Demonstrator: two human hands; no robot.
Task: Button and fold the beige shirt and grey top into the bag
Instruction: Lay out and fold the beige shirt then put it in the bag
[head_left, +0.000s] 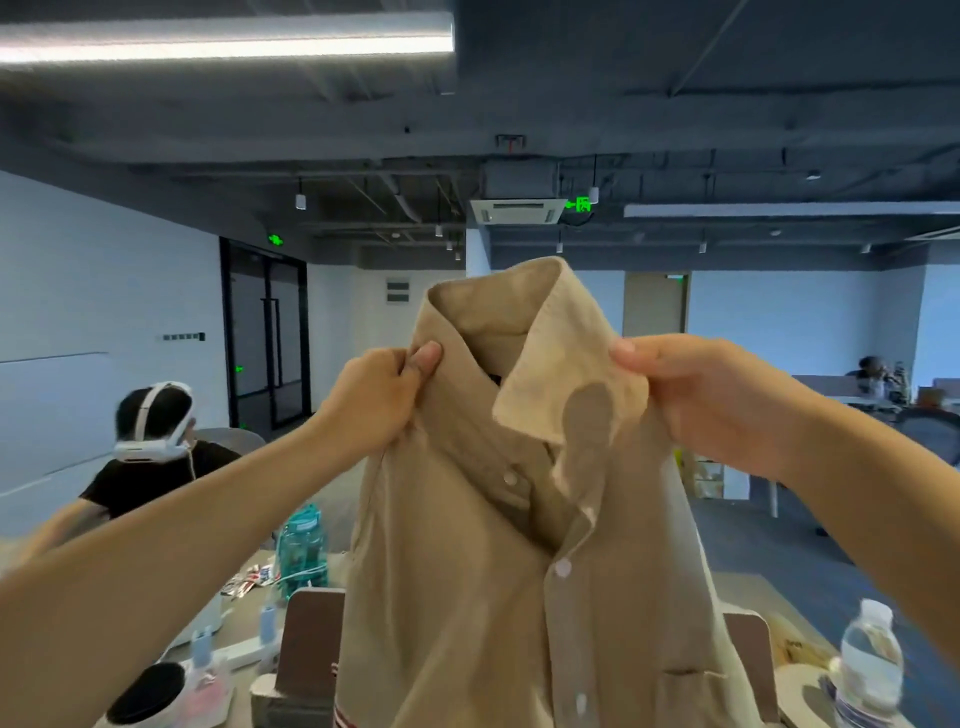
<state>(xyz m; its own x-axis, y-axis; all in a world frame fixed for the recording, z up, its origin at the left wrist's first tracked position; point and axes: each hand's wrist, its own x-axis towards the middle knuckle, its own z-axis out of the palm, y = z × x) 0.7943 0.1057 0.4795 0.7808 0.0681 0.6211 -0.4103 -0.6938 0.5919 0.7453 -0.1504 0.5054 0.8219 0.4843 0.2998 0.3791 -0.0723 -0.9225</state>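
I hold the beige shirt (483, 561) up in the air in front of me, collar at the top, front placket with white buttons facing me. My left hand (379, 400) pinches the left shoulder beside the collar. My right hand (701, 395) grips the right shoulder, with its fingers behind the cloth under the collar point. The shirt hangs down past the bottom edge of the frame. A brown bag with tall handles (311, 639) stands on the table behind the shirt, mostly hidden. The grey top is not in view.
A clear water bottle (867, 670) stands at the lower right. A teal jar (304, 551), small bottles and a dark round object (145, 693) crowd the table at the lower left. A person in a headset (156, 447) sits at the far left.
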